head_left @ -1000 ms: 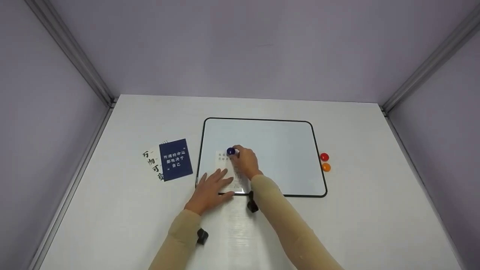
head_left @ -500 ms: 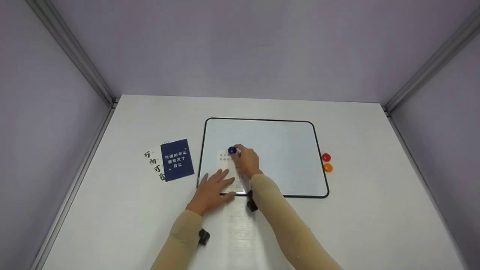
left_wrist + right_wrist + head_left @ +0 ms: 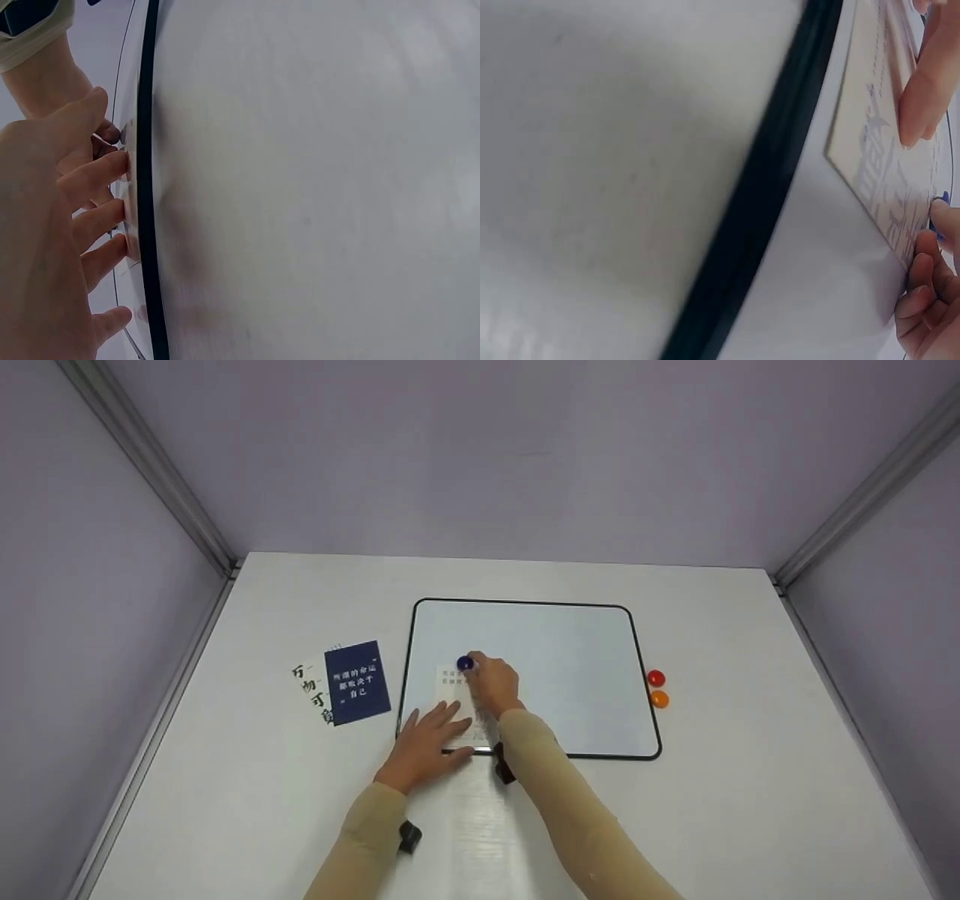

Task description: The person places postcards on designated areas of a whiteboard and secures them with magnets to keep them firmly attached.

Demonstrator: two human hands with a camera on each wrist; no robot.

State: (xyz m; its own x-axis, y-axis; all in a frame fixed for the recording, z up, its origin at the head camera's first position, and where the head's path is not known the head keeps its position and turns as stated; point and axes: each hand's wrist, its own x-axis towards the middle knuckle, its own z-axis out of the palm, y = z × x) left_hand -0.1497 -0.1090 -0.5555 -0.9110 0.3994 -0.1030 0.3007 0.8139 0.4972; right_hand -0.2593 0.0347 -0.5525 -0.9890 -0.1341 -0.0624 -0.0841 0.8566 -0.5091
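A whiteboard [image 3: 559, 682] with a black rim lies flat on the table. On its left part is a cream card [image 3: 450, 694] with printed characters. My left hand [image 3: 426, 746] rests on the card's lower part with fingers spread, thumb over the board's near rim. Between thumb and fingers, my right hand [image 3: 495, 684] pinches a round blue magnet [image 3: 465, 663] at the card's top edge. The right wrist view shows the card's corner [image 3: 847, 142] and a bit of the blue magnet [image 3: 940, 214], mostly hidden by fingers.
Left of the board lies a navy card [image 3: 358, 684] with white characters, overlapping a white card [image 3: 309, 690] with black ones. A red magnet [image 3: 656, 679] and an orange magnet [image 3: 660, 700] sit against the board's right rim. Walls [image 3: 487, 457] enclose the table's back and sides.
Both hands keep their places on the card and the magnet. The whole head view has shifted slightly; otherwise the things lie as before.
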